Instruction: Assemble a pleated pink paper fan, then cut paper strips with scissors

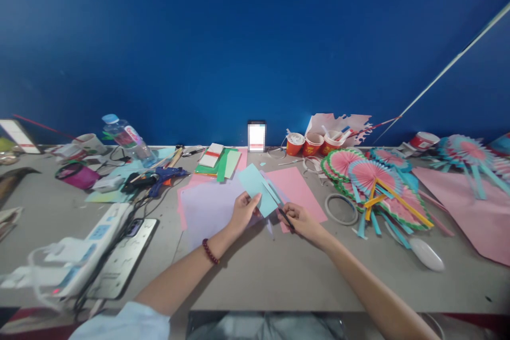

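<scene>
My left hand (243, 210) pinches a light blue sheet of paper (257, 186) and holds it up over a lilac sheet (209, 207) and a pink sheet (297, 188) on the grey table (255, 271). My right hand (300, 219) is closed round dark-handled scissors (283, 213), whose blades meet the right edge of the blue paper. A narrow strip hangs partly cut along that edge. A beaded bracelet sits on my left wrist.
Folded paper fans (370, 180) lie in a pile to the right, beside a tape ring (341, 209) and a white object (427, 254). Red cups (313, 143) stand at the back. At left are a glue gun (157, 178), a water bottle (127, 138) and a power strip (119, 260).
</scene>
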Motion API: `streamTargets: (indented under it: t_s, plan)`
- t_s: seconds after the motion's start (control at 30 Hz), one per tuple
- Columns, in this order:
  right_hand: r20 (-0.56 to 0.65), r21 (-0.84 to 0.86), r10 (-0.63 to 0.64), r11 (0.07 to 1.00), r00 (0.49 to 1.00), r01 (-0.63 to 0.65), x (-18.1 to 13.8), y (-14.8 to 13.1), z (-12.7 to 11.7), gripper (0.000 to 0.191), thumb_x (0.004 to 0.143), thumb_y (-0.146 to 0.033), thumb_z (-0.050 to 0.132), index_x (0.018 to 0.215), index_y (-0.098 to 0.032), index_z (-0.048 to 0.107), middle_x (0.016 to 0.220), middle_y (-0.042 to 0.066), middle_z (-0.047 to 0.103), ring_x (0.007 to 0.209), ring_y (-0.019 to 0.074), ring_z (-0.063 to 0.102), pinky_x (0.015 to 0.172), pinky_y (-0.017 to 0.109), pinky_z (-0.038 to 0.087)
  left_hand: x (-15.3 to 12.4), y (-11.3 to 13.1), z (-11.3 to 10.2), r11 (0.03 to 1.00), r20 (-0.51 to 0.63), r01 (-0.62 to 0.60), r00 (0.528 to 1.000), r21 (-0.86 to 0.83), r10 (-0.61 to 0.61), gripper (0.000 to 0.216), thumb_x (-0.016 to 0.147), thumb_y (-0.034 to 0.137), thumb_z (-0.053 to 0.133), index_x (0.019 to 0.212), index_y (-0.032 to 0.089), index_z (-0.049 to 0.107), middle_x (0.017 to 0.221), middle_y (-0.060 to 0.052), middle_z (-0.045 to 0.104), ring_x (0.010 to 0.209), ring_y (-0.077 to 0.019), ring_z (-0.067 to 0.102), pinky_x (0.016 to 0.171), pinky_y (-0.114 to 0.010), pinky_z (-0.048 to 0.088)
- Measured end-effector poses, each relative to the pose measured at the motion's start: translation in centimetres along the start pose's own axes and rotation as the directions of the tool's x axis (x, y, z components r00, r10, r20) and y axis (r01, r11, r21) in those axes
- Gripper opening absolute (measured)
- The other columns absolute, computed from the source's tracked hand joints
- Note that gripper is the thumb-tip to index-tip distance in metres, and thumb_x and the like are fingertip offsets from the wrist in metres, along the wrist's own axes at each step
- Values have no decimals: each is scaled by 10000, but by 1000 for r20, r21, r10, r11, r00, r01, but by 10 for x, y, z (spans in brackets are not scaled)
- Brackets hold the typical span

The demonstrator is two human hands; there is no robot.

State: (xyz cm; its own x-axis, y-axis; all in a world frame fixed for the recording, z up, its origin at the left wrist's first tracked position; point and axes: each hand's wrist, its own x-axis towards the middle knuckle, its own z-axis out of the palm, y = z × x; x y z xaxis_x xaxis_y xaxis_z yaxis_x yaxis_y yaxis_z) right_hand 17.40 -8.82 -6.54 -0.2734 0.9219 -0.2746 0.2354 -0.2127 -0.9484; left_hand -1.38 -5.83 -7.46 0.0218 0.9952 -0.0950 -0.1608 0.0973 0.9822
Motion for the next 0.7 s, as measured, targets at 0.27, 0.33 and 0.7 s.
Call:
streamTargets:
  t_s: [0.27,0.33,0.7]
  plan:
    - [-1,7,-17,1000,1000,17,1,4,-1,412,730,-563,653,716,-203,453,504,-79,422,422,56,311,391,195,220,2,-2,0,1000,1,-3,1000,-9,3,421,636,557,730,645,172,559,428,49,505,351,-97,467,391,-232,386]
    - [-9,6,-15,1000,1000,15,1,3,0,413,723,-559,663,710,-203,453,502,-84,410,423,54,302,392,194,221,2,-3,-1,1000,1,3,1000,-8,-3,425,634,562,728,661,171,563,424,56,503,345,-97,464,388,-230,382]
    - [-12,-15,-23,1000,1000,23,1,4,-1,396,741,-540,656,707,-203,449,488,-88,408,424,55,317,397,191,233,3,-4,-2,1000,13,-11,1000,5,11,412,657,549,715,680,165,570,438,52,518,354,-98,479,392,-223,385]
